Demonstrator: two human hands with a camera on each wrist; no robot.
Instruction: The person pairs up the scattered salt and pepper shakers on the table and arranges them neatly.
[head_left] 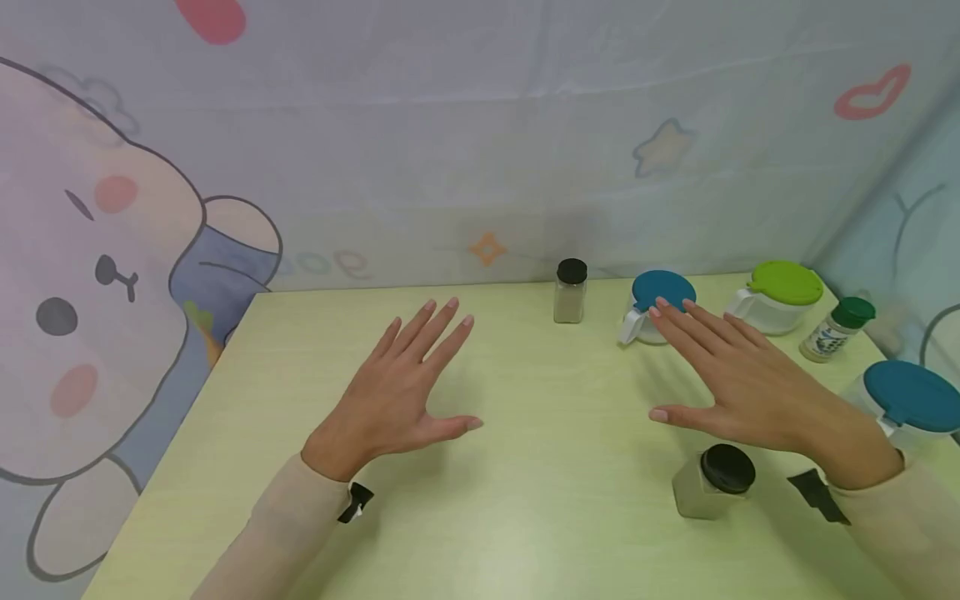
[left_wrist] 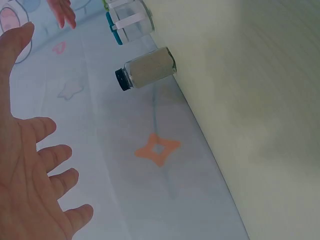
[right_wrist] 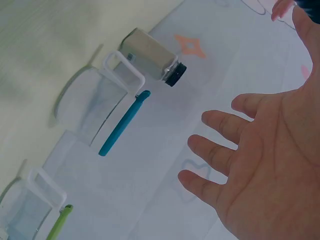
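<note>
Both hands hover over the pale yellow-green table (head_left: 525,517), palms down and holding nothing. My left hand (head_left: 393,392) has its fingers spread and thumb out, over the table's left half. On the other side my right hand (head_left: 757,383) is spread the same way; in the head view its fingertips overlap a clear jar with a blue lid and white handle (head_left: 663,287). Nearer me than that hand stands a square glass jar with a black lid (head_left: 708,487). A second black-lidded jar (head_left: 570,293), filled with greyish-beige powder, stands at the back edge between the hands.
To the back right are a green-lidded handled jar (head_left: 783,287) and a small shaker bottle with a green cap (head_left: 836,329). Another blue-lidded jar (head_left: 911,398) stands at the right edge, partly behind the right wrist. A printed curtain (head_left: 420,150) hangs behind the table.
</note>
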